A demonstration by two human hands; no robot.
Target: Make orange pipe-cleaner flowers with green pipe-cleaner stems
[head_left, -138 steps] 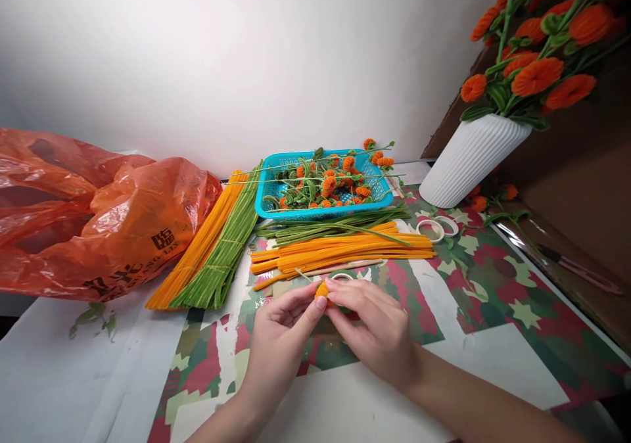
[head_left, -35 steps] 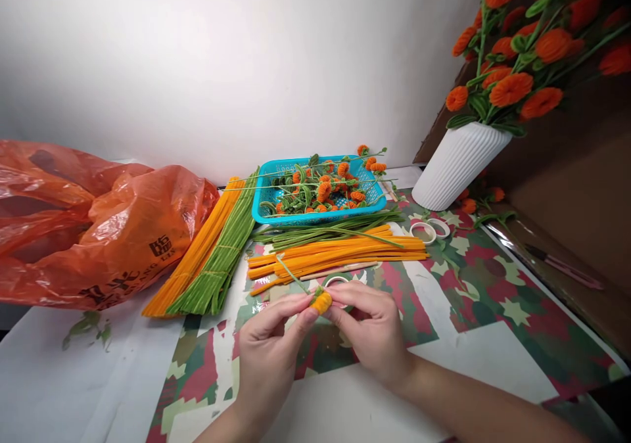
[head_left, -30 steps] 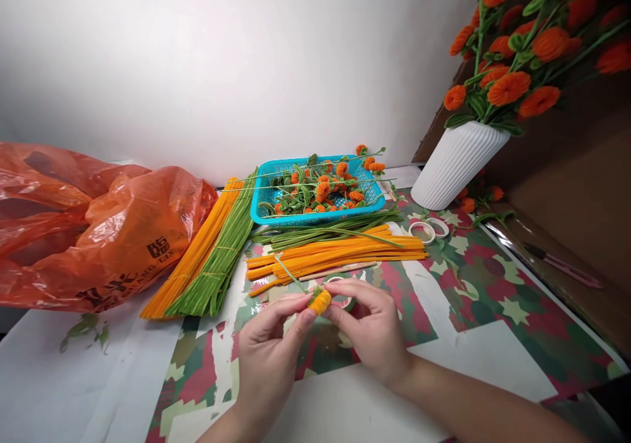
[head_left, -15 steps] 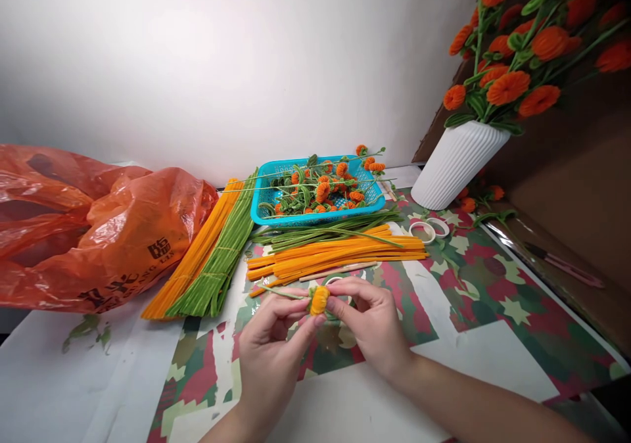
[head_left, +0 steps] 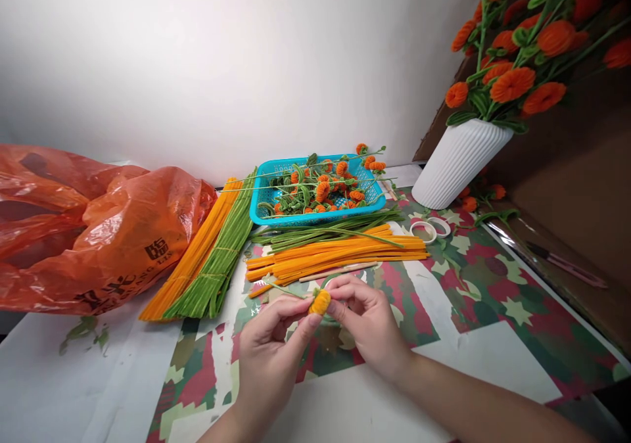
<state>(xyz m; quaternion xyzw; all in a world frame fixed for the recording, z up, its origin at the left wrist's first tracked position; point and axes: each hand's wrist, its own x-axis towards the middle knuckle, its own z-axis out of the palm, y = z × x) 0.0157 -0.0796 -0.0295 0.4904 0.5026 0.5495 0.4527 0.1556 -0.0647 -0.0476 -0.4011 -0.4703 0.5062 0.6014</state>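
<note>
Flower [head_left: 320, 303], yel. w/ green base, is held up over the near part of the table [head_left: 414, 279], btwn both hands; clock below is centred on it.

L to R: bag [head_left: 133, 233], approx 10 o'clock. Bundles [head_left: 219, 252], yel. & green, also approx 10, nearer. L hand [head_left: 269, 344], approx 8: thumb & forefinger pinched on flower's left side, by the base. Stem [head_left: 286, 290] sticks out twd 10. Basket [head_left: 319, 218] at 12, yel. strips [head_left: 345, 252] just this side of it. R hand [head_left: 377, 325], approx 4: thumb & forefinger pinched on flower's right side. Rings [head_left: 428, 231] & vase [head_left: 461, 167], approx 2.

Handling, my guess: v. light, soft & fuzzy, so not slippery; coils prob. squash or loosen if squeezed hard. Stem prob. bendy but keeps its shape. Best hold: light pinch at green base, where stem meets head; avoid petal edges.
</note>
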